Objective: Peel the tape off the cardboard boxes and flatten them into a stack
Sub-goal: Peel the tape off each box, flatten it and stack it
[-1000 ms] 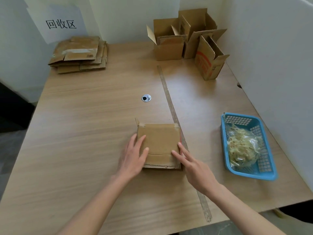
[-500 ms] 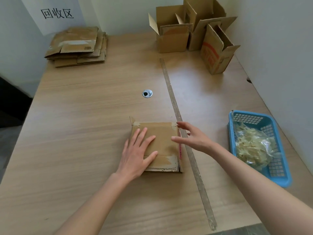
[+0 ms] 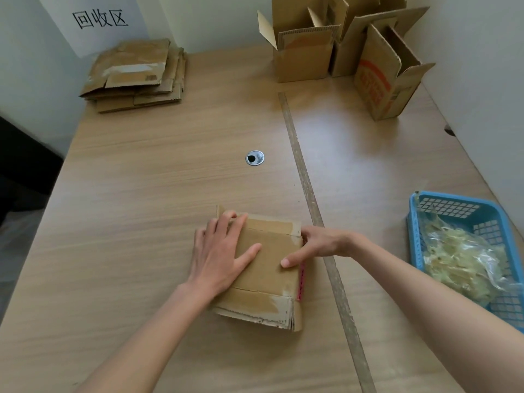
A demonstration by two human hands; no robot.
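While flattened, box (image 3: 266, 268) under both hands (image 3: 219, 251).

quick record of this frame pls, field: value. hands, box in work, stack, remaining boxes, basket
left hand: palm flat on the flattened box, fingers reaching its far edge
right hand: at the box's right edge, thumb on top, other fingers hidden behind the edge
flattened box: lies on the table near the person, tape remnants along its far and near edges
stack of flattened boxes: far left corner, below the wall sign
open boxes: three, far right, still standing
blue basket: right side, holds peeled tape
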